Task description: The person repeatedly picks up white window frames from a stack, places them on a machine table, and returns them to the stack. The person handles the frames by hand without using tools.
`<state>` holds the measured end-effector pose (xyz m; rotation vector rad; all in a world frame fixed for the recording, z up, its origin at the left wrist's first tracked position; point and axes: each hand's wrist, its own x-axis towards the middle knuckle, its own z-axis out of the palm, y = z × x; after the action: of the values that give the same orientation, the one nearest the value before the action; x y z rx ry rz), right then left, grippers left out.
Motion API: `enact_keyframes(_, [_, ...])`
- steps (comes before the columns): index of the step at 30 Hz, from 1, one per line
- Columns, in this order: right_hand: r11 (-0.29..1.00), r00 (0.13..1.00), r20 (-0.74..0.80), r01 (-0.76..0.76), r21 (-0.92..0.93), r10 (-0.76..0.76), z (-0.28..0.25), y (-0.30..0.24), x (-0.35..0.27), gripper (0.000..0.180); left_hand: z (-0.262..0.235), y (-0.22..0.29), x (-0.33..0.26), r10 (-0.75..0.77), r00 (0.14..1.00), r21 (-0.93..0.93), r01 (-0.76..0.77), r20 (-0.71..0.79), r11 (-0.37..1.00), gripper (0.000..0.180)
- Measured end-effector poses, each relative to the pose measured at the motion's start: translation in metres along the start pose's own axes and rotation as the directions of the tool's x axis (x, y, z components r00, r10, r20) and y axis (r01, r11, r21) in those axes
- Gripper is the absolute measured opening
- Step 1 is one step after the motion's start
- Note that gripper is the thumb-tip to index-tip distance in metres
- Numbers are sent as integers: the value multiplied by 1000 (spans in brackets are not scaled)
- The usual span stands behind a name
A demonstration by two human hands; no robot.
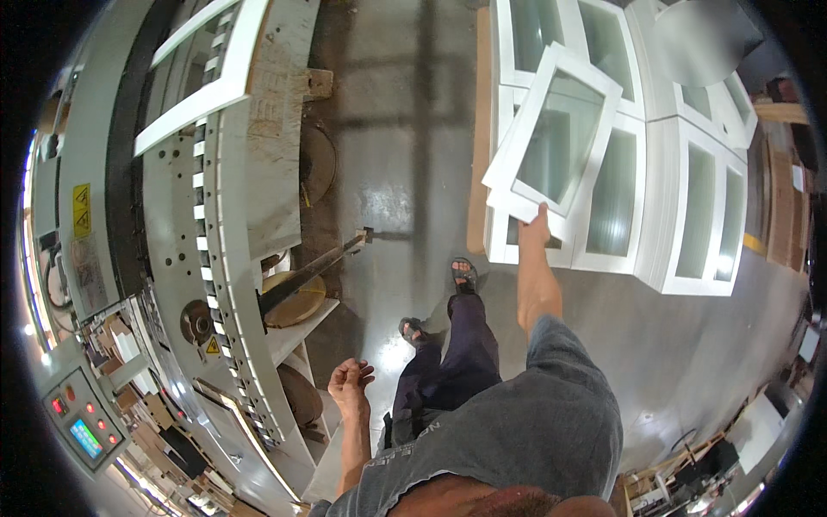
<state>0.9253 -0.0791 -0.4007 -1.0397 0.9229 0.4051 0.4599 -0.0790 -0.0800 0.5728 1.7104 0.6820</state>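
Toward the right, my right hand (536, 226) grips the near end of a white-framed glass door (558, 138), with the arm stretched out. The door lies at a slant on top of stacked similar doors (610, 202); whether it is lifted off them I cannot tell. Close to my body on the left, my left hand (351, 385) hangs with loosely bent, parted fingers and nothing in them. It is nearest to the side of a long grey machine (271, 164).
Another white frame (194, 112) rests on the machine's far part, over a black-and-white conveyor track (205, 233). A dark bar (314, 271) juts from the machine toward the aisle. A control panel (83, 420) stands at lower left. More stacked doors (693, 207) stand at far right.
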Motion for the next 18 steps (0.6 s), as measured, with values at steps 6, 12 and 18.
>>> enact_keyframes(6, [1000,969,246,9,28,-16,-37,-51,-71,34,-13,10,-10,36,999,-52,-35,11,998,15])
enact_keyframes(12, [984,849,506,81,160,-152,-23,-103,-81,29,-16,25,-27,70,992,-108,-59,109,992,15])
enact_keyframes(18, [685,655,648,676,-272,-389,-62,-168,-173,38,-5,52,-14,196,947,-136,-166,253,977,17])
